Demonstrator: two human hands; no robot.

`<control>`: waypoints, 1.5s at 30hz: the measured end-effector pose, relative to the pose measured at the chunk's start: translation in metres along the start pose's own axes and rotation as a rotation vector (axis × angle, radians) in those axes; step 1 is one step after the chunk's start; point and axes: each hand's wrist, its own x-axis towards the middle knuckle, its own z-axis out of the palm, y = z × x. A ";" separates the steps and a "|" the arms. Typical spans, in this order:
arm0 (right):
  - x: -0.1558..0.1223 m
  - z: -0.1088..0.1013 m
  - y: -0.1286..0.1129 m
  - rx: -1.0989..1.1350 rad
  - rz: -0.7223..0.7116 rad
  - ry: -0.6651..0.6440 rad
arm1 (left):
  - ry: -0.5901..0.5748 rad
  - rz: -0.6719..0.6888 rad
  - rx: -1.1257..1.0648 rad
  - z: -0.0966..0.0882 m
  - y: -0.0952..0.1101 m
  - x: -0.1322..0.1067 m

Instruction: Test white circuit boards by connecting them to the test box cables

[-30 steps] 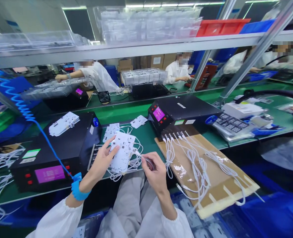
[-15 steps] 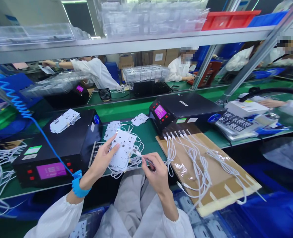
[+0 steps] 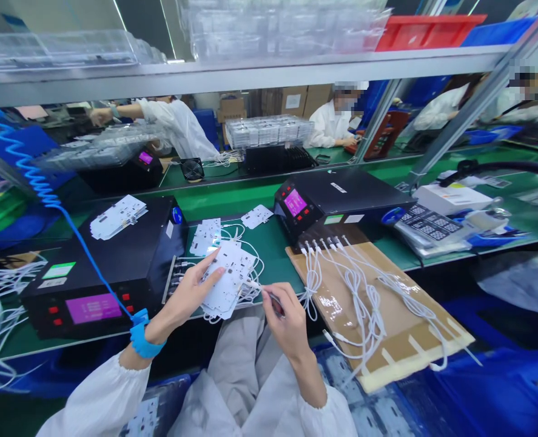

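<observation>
The one view comes from a camera worn on the person's head, above and just behind the hands, tilted forward and down. White-sleeved forearms [image 3: 93, 397] rise from the bottom edge, placing the left hand [image 3: 187, 297] and right hand [image 3: 287, 325] close to the lens in the lower middle. Past them, the view faces across a green-topped workbench [image 3: 269, 246] and under a long grey metal shelf [image 3: 250, 76] spanning the upper frame. Farther off, well back, it reaches a second green workbench [image 3: 341, 156] and a co-worker in a white smock [image 3: 330, 124].
</observation>
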 end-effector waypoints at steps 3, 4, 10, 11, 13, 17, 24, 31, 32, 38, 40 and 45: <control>-0.003 -0.002 0.004 0.064 0.106 0.001 | 0.016 0.051 0.070 0.000 0.003 0.003; -0.003 -0.004 0.006 0.100 0.170 0.035 | 0.026 0.072 0.098 0.000 0.004 0.005; 0.010 -0.016 0.005 0.212 0.435 0.161 | -0.034 0.130 0.326 0.006 0.009 0.006; 0.013 -0.015 0.002 0.189 0.404 0.110 | -0.051 0.147 0.396 0.009 0.009 0.005; 0.016 -0.011 -0.004 0.148 0.330 0.009 | -0.082 0.174 0.540 0.016 0.009 0.002; 0.015 0.004 -0.012 0.050 0.194 -0.042 | -0.146 0.205 0.720 0.030 0.006 -0.005; 0.009 0.019 -0.011 -0.108 0.006 0.027 | -0.200 0.202 0.738 0.042 0.009 -0.011; 0.009 0.021 -0.011 -0.191 -0.096 0.048 | -0.222 0.189 0.768 0.044 0.005 -0.009; 0.009 0.021 -0.011 -0.200 -0.100 0.046 | -0.218 0.201 0.777 0.044 0.002 -0.008; 0.007 0.022 -0.009 -0.233 -0.082 0.051 | -0.226 0.250 0.787 0.044 -0.011 -0.005; 0.007 0.022 -0.009 -0.237 -0.071 0.049 | -0.232 0.249 0.788 0.045 -0.011 -0.004; 0.006 0.023 -0.009 -0.253 -0.069 0.057 | -0.255 0.254 0.809 0.048 -0.010 -0.004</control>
